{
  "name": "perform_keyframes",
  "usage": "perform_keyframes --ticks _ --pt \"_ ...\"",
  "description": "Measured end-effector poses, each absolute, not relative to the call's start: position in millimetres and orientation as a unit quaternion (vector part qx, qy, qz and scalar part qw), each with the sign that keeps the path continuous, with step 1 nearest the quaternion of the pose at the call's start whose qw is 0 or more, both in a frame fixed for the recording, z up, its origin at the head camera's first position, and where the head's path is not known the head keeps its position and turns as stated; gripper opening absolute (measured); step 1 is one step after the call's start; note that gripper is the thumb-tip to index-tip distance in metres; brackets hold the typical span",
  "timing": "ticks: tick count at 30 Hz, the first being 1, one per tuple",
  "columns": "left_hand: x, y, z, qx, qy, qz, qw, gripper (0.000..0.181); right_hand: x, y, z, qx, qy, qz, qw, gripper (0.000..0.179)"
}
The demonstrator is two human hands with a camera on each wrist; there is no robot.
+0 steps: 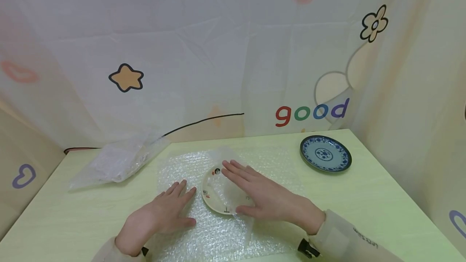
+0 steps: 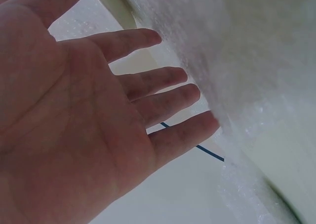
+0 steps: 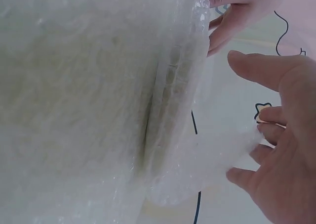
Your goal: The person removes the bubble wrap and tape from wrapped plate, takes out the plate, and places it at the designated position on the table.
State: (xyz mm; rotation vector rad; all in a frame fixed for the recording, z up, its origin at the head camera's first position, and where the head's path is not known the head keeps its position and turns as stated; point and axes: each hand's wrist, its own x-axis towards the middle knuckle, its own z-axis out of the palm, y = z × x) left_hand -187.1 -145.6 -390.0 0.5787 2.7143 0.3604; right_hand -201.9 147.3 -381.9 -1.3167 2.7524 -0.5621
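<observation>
A white round plate with small printed figures at its rim lies on a sheet of bubble wrap. A flap of the wrap comes over the plate's right part and blurs it. My right hand is over that covered side, fingers straight and thumb spread near the plate's front rim. To the left of the plate, my left hand is held palm down over the wrap with its fingers spread. The left wrist view shows the left palm bare, fingertips right at the wrap. Nothing is gripped by either hand.
A blue patterned plate with a dark rim stands on the table at the back right. At the back left lies a clear plastic bag with crumpled wrap in it. A printed curtain closes off the back and sides.
</observation>
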Motion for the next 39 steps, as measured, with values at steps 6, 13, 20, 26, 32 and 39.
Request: perform_keyframes --ticks 6,13,20,26,32,39 --pt "-186.8 -146.2 -390.3 0.210 0.956 0.126 0.163 0.081 -201.8 142.0 -380.8 -0.474 0.871 -0.127 -0.037 0.086" --pt "-187.3 -145.6 -390.7 0.207 0.956 0.125 0.166 0.082 -196.8 136.3 -378.2 -0.508 0.853 -0.075 -0.088 0.069" --pt "-187.2 -146.1 -391.2 0.209 0.956 0.125 0.164 0.081 -193.6 132.4 -377.9 -0.481 0.874 -0.015 -0.073 0.063" --pt "-187.0 -146.7 -391.5 0.211 0.956 0.126 0.161 0.082 -193.5 133.7 -378.9 -0.431 0.900 0.009 -0.064 0.064" --pt "-187.3 -146.5 -391.0 0.208 0.956 0.126 0.165 0.082 -196.6 136.7 -379.2 -0.411 0.908 0.016 -0.079 0.064" --pt "-187.3 -146.8 -391.4 0.211 0.956 0.125 0.164 0.082 -199.9 142.9 -381.3 -0.390 0.915 0.032 -0.099 0.062"
